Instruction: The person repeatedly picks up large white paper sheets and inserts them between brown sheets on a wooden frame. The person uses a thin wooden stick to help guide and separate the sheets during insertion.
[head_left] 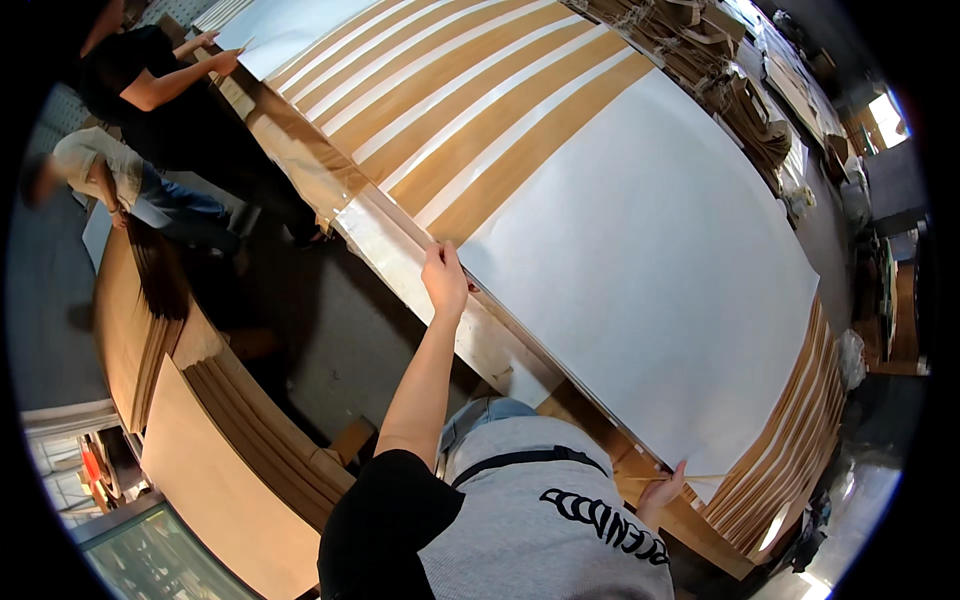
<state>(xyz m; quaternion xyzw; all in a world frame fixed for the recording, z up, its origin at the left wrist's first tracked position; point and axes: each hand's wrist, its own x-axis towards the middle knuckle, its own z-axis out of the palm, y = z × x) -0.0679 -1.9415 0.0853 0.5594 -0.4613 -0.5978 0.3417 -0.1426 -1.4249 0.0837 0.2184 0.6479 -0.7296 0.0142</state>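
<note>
My left hand (445, 282) — pinching white sheet (650, 270), near edge | my right hand (662, 491) — near-right corner, grip unclear | uneven pulling might crease it

Upper-right glare, shadowed floor (345, 335), fisheye distortion

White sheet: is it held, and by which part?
The white sheet appears held by its near edge: left hand at the left corner, right hand near the right corner.

Looks like smooth, dull paper for the sheet (650, 270); like smooth, dull wood or card for the board (225, 485); like dull cloth for the shirt (500, 530); like shiny, crinkly plastic for the bag (851, 360).
</note>
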